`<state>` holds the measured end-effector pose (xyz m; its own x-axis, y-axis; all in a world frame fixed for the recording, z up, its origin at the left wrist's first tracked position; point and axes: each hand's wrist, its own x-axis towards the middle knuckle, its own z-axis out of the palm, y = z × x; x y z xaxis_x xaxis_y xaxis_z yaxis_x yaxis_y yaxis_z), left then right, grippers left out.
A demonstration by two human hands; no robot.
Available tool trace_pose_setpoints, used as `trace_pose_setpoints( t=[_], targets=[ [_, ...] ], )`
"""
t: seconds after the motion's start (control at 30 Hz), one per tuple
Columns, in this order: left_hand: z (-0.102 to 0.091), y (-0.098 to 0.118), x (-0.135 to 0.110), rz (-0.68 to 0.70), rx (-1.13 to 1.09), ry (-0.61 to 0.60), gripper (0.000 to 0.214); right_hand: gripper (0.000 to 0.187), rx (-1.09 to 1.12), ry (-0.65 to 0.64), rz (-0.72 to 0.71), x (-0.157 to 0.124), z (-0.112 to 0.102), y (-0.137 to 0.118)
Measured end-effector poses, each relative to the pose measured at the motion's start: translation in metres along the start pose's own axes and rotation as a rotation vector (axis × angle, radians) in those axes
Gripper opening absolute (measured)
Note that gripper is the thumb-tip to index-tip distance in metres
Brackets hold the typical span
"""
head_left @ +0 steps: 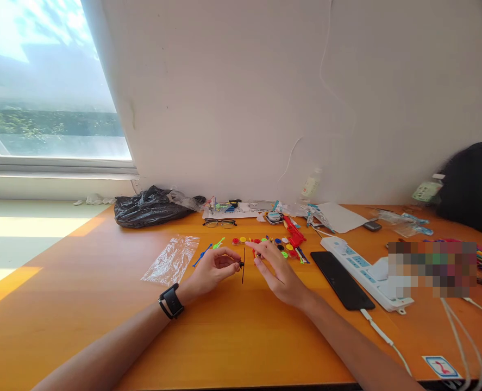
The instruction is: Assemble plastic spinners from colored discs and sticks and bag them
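Note:
My left hand (218,267) pinches a small black piece with a thin black blade (243,274) standing upright from it, seen edge-on, perhaps a toy propeller. Close by on the right, my right hand (279,271) has its thumb and fingers drawn together, its index finger pointing toward the blade. Something small seems to lie between those fingertips, too hidden to name. Behind both hands lie several small round discs in red, yellow, blue and white, such as a yellow disc (243,239). Blue and green blade-shaped pieces (203,255) rest beyond my left hand.
A clear plastic bag (171,259) lies to the left, a black plastic bag (151,207) behind it. Eyeglasses (219,223) and a red toy gun (293,232) are farther back. On the right are a black phone (342,279) with its cable and a white power strip (365,274).

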<state>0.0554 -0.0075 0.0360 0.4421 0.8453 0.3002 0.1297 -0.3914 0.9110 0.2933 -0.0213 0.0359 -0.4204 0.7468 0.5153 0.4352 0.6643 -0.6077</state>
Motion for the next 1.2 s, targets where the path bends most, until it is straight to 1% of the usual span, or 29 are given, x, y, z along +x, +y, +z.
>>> trace_pose_setpoints(
  t=[0.07, 0.1, 0.13, 0.17, 0.23, 0.27, 0.33, 0.4, 0.47, 0.7, 0.83, 0.93, 1.03, 1.2],
  targets=[
    [-0.001, 0.002, 0.0, 0.014, 0.009, 0.018, 0.022, 0.044, 0.061, -0.019, 0.054, -0.001, 0.0, 0.0],
    [-0.001, 0.003, 0.0, 0.023, 0.009, 0.03, 0.022, 0.042, 0.097, -0.039, 0.094, -0.002, 0.0, 0.0],
    [-0.002, 0.003, 0.0, 0.031, 0.006, 0.047, 0.023, 0.039, 0.138, -0.074, 0.134, -0.002, 0.0, 0.002],
    [-0.002, 0.002, 0.0, 0.038, 0.0, 0.067, 0.023, 0.041, 0.181, -0.119, 0.166, -0.002, 0.0, 0.003],
    [-0.001, 0.0, 0.0, 0.043, -0.014, 0.104, 0.025, 0.061, 0.262, -0.201, 0.193, 0.0, 0.0, 0.007],
    [-0.001, -0.002, 0.0, 0.04, -0.018, 0.117, 0.026, 0.07, 0.296, -0.217, 0.189, 0.001, 0.0, 0.008],
    [-0.001, -0.004, 0.0, 0.029, -0.02, 0.125, 0.027, 0.077, 0.341, -0.176, 0.17, 0.003, 0.0, 0.012],
    [-0.001, -0.005, 0.0, 0.017, -0.022, 0.122, 0.027, 0.075, 0.357, -0.113, 0.167, 0.004, 0.0, 0.015],
    [-0.002, -0.006, 0.0, 0.007, -0.031, 0.124, 0.027, 0.073, 0.364, -0.081, 0.18, 0.004, 0.0, 0.017],
    [-0.003, -0.013, 0.003, -0.015, -0.123, 0.201, 0.031, 0.073, 0.354, -0.069, 0.253, 0.003, 0.003, 0.02],
    [-0.006, -0.011, 0.005, -0.035, -0.194, 0.256, 0.034, 0.074, 0.351, -0.062, 0.275, 0.003, 0.003, 0.021],
    [-0.011, -0.011, 0.006, -0.1, -0.29, 0.321, 0.038, 0.075, 0.35, -0.055, 0.276, 0.003, 0.003, 0.022],
    [-0.019, -0.013, 0.01, -0.18, -0.457, 0.381, 0.042, 0.074, 0.355, -0.054, 0.279, 0.003, 0.003, 0.023],
    [-0.036, -0.024, 0.019, -0.168, -0.734, 0.427, 0.037, 0.075, 0.355, -0.058, 0.281, 0.003, 0.003, 0.023]
  ],
)
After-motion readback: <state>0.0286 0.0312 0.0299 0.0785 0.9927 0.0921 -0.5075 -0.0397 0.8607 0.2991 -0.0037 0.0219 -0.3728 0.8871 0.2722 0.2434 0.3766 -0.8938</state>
